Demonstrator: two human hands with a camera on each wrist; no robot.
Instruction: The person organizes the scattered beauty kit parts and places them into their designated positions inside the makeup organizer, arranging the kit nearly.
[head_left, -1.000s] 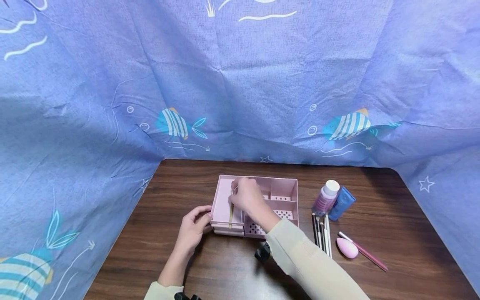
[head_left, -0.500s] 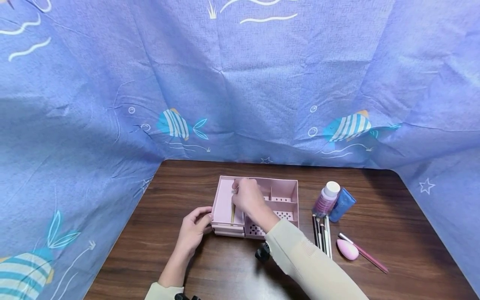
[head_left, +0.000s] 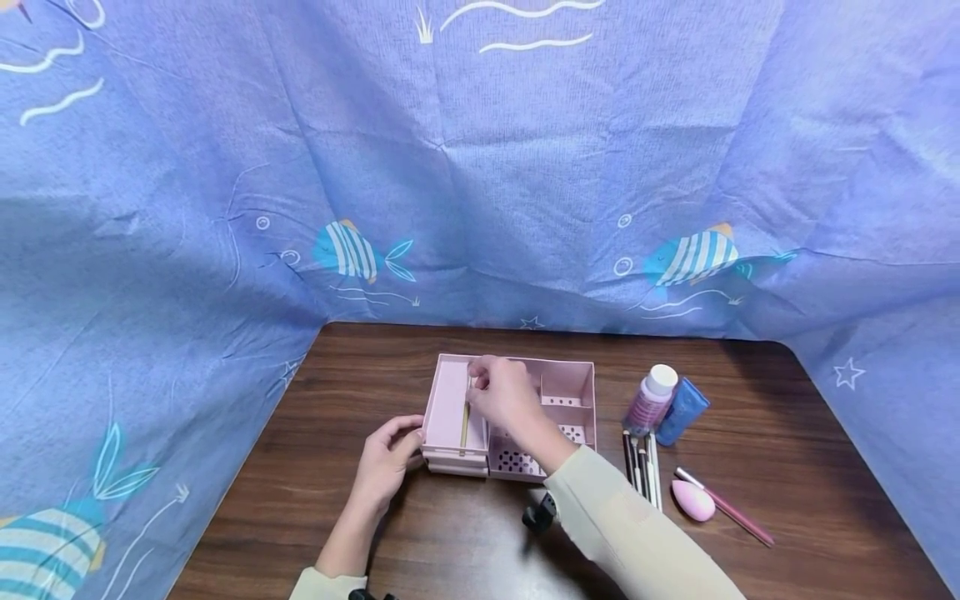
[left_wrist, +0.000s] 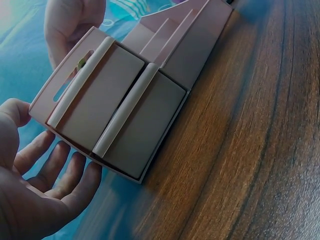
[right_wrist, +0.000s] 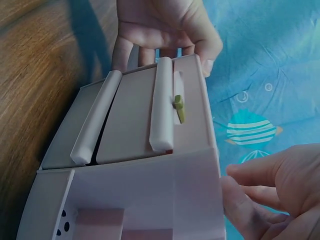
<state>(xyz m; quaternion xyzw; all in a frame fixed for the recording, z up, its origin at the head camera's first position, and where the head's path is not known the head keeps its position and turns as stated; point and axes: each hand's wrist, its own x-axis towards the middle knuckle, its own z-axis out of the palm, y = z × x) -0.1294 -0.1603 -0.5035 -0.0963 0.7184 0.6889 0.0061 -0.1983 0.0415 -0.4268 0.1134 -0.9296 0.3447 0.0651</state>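
A pink desk organizer (head_left: 542, 417) stands on the table, with two drawers at its front left and a shallow top tray (head_left: 447, 404). In that tray lies a thin gold-handled stick (head_left: 465, 429); its gold end (right_wrist: 179, 107) shows through the front slot in the right wrist view. My left hand (head_left: 388, 454) rests its fingers against the organizer's left side, thumb (left_wrist: 17, 111) at the upper front corner. Above the tray's right side is my right hand (head_left: 506, 393), fingers loosely bent near the stick's far end. Nothing shows between its thumb and forefinger (right_wrist: 252, 170).
Right of the organizer stand a white-capped bottle (head_left: 651, 400) and a blue tube (head_left: 683, 410). Several brushes (head_left: 642, 467) lie before them. Further right are a pink makeup sponge (head_left: 694, 500) and a pink-handled brush (head_left: 731, 512). A blue fish-print cloth (head_left: 525, 208) hangs behind the table.
The gold-handled stick has shifted slightly right inside the tray. My right hand has moved a little right and its fingers have come somewhat apart. My left hand has stayed in place.
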